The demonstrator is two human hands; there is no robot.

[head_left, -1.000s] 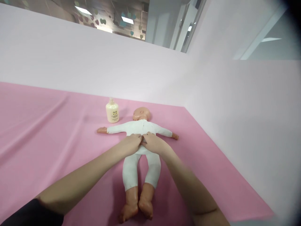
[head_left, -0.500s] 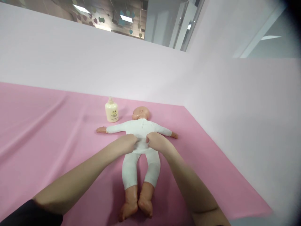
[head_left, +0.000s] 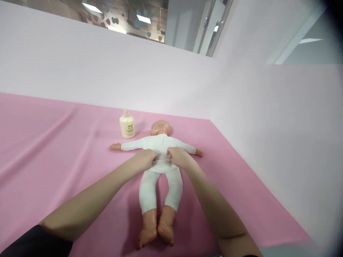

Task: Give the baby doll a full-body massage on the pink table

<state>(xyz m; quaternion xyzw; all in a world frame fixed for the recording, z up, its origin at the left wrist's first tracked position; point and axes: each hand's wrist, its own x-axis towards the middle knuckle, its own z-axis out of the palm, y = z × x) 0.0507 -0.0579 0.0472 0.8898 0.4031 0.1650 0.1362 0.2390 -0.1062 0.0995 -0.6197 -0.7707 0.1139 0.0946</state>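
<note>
A baby doll point(head_left: 160, 175) in a white bodysuit lies on its back on the pink cloth point(head_left: 53, 157), arms spread wide, bare feet toward me. My left hand point(head_left: 144, 159) rests on the left side of its belly, fingers curled into the white fabric. My right hand point(head_left: 179, 157) presses on the right side of the belly, fingers bent on the fabric. A narrow gap of white cloth shows between the two hands. Whether either hand pinches the fabric or only presses on it cannot be told.
A cream lotion bottle point(head_left: 127, 125) with a pump top stands upright just left of the doll's head. Pale partition walls point(head_left: 268, 117) close off the back and the right side. The cloth's right edge runs diagonally near the doll's right arm.
My two hands, touching at the doll's belly a second ago, have slid apart to either side and slightly up toward the chest. The doll and the bottle have stayed in place.
</note>
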